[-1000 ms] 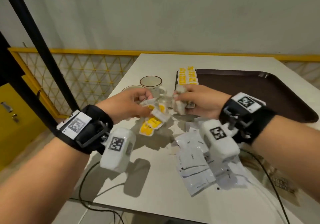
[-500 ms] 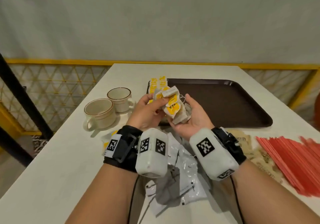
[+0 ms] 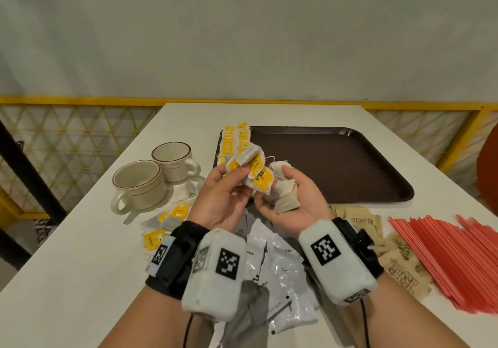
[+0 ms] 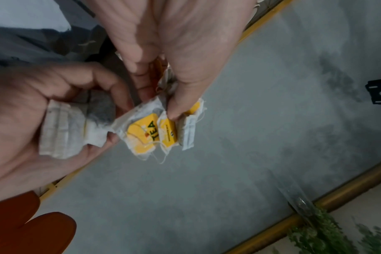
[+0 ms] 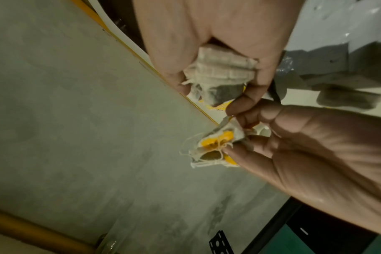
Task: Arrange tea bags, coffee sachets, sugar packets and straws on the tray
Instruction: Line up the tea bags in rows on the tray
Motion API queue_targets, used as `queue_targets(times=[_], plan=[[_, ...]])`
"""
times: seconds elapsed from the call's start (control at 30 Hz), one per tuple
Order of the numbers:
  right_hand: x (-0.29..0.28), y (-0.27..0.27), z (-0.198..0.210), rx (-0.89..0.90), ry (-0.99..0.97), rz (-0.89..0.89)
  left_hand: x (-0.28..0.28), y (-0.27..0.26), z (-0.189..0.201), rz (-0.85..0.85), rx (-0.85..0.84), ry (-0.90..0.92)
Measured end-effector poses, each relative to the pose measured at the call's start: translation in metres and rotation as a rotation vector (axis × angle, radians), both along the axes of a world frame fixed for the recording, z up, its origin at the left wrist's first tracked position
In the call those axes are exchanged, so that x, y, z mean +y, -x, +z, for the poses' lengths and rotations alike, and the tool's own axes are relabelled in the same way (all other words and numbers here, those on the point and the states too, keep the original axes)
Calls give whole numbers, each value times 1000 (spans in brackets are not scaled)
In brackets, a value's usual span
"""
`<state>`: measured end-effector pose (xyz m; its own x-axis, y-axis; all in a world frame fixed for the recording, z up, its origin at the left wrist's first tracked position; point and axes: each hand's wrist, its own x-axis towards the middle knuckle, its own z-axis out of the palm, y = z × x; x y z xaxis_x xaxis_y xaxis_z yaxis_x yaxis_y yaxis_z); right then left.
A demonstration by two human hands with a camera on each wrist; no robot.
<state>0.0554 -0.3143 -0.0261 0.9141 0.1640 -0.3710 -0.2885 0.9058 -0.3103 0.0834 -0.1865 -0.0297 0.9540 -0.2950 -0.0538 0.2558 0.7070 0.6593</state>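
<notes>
Head view: high, facing forward and down over worktop point(image 3: 80, 280). Wrist views: close, angled upward from below. All three share hands point(image 3: 223, 199) point(image 4: 185, 43) point(image 5: 315, 146).

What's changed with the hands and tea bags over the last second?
Both hands turned palm-up and drew back toward the body. The left hand holds the yellow-tagged tea bags fanned out; the right hand cradles a bunch of tea bags in its palm. Nothing was let go. The row of tea bags on the tray, cups, coffee sachets and straws lie as before.
</notes>
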Motion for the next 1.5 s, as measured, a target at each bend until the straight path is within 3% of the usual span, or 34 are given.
queue_targets(times=[0.4,0.63,0.87,1.13,1.3,1.5], plan=[[-3,-7,-10,-43,-123,-177,-3,1,-1,109,63,-21],[-6,4,8,-48,294,-97,3,-1,2,169,69,-23],[14,22,20,-365,902,5,10,-1,4,212,32,-53],[13,18,15,-341,941,-104,9,11,10,168,-84,-227],[-1,16,19,-364,1045,-72,35,16,14,-17,-187,-377],[-14,18,24,-416,1215,52,67,13,12,-208,-170,-666]])
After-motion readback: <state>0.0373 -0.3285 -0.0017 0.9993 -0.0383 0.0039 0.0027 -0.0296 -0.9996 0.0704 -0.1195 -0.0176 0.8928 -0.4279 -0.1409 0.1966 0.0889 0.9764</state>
